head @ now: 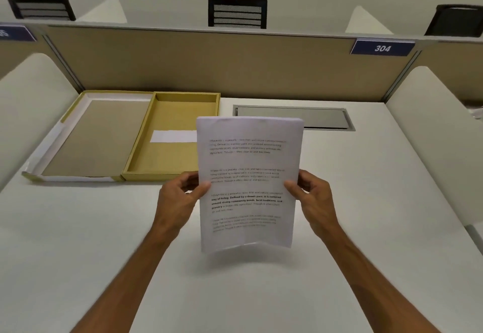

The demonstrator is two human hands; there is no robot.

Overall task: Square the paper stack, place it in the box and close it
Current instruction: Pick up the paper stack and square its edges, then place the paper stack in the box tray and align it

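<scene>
I hold a stack of printed white paper (248, 165) upright above the middle of the desk, its bottom edge just over the surface. My left hand (180, 196) grips its left edge and my right hand (313, 196) grips its right edge, thumbs on the front sheet. Behind and to the left lies the yellow box (170, 173), open, with a white slip (172, 136) inside. Its lid (94, 136) is folded flat to the left, brown inside facing up. The paper hides the box's near right corner.
The white desk (366, 202) is bounded by a tan partition (209, 63) at the back and white side dividers (28, 102) left and right. A grey cable hatch (324, 117) is set in the desk behind the paper. Black chairs stand beyond the partition.
</scene>
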